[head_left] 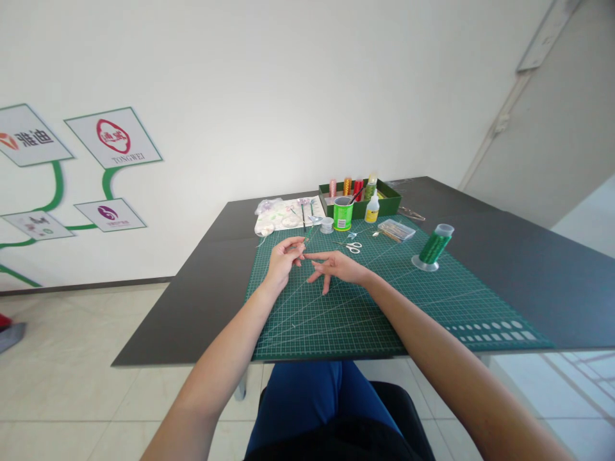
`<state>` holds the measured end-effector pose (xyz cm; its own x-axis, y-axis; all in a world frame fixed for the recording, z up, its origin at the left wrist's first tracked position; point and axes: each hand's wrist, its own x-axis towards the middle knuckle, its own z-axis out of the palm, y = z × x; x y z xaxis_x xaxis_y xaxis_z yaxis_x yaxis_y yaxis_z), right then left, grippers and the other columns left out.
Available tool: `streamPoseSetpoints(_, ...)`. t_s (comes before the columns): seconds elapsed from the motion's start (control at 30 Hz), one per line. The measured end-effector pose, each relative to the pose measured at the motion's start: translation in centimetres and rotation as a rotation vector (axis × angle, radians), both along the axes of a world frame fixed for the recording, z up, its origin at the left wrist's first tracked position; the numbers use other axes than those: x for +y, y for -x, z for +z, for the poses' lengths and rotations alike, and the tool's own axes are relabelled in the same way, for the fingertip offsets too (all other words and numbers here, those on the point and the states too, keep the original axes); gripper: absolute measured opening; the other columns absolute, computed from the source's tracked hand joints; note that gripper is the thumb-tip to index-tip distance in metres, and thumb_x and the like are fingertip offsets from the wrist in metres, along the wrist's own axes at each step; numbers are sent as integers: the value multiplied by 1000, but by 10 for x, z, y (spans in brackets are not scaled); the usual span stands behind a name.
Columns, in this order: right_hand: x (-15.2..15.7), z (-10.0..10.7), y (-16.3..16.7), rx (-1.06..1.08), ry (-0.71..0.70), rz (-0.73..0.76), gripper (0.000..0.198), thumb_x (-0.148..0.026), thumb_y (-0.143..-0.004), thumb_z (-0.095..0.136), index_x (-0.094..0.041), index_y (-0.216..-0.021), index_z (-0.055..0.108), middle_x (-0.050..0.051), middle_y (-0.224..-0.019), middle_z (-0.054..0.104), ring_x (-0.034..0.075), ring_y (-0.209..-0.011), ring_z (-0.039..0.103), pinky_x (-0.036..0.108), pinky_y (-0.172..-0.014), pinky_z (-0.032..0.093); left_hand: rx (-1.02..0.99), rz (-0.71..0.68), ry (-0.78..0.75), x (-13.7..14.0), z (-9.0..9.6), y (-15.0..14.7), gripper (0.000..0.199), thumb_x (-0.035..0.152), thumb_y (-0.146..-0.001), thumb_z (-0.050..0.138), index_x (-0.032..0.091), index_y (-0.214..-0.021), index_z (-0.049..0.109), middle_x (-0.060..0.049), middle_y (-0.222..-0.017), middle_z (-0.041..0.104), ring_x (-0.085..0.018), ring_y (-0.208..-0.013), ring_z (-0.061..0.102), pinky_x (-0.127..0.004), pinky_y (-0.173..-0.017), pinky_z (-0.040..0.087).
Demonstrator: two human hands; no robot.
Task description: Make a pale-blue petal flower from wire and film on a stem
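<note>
My left hand is raised over the green cutting mat, its thumb and fingers pinched together. Something thin and greenish shows by its fingertips, too small to name. My right hand reaches in from the right with its index finger stretched to the left fingertips. Its other fingers are spread apart and hang down over the mat; no object shows in them. Just beyond the right hand lie small white-handled scissors. A white spool stands past the left fingertips.
A green can and a glue bottle stand before a dark green box with several thread spools. A clear case lies to the right, near a large green thread spool. Back left is a white sheet bearing craft pieces.
</note>
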<state>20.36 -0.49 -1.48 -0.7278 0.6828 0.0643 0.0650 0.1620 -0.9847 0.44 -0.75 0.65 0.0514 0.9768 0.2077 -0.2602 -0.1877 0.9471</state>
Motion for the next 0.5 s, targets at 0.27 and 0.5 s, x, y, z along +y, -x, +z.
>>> streamPoseSetpoints(0.27,-6,16,-5,-29,21,21,77,-52,-94,65,-18,-158,38,12,-100,81,16,-51,73,35,-77,58,127,77,0,4,-5,3,33,27,-66,84,14,-96,77,-2,-75,63,-9,-53,55,-18,-39,40)
streamPoseSetpoints(0.5,-7,19,-11,74,42,124,81,-52,-92,67,-12,-156,39,-1,-58,74,26,-92,79,47,-109,44,213,107,-38,6,-9,5,27,24,-70,82,15,-94,77,-1,-72,63,-9,-51,55,-18,-38,40)
